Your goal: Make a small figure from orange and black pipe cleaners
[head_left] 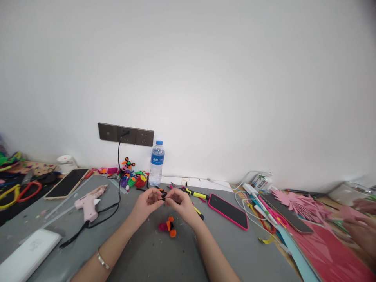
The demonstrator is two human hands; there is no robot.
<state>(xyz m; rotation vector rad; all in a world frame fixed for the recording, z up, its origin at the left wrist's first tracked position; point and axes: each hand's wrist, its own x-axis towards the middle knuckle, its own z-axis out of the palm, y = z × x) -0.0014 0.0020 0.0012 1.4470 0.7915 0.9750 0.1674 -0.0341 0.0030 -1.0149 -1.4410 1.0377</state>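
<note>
My left hand (150,201) and my right hand (179,200) meet over the grey mat (141,250), fingertips pinched close together. Between them is a thin black piece (163,198) that looks like a pipe cleaner, mostly covered by the fingers. Just below my hands lies a small orange, magenta and black pipe-cleaner figure (169,226). Behind the right hand are yellow-and-black pliers (196,193), partly hidden. A second yellow-handled tool (199,211) shows beside my right wrist.
A pink glue gun (88,203), its cord plugged into the wall socket, and a white power bank (29,254) lie left. Behind stand a water bottle (157,164) and several pipe-cleaner figures (132,178). Rightward are a pink-cased phone (228,211), cables, coloured paper (331,250) and another person's hand (361,233).
</note>
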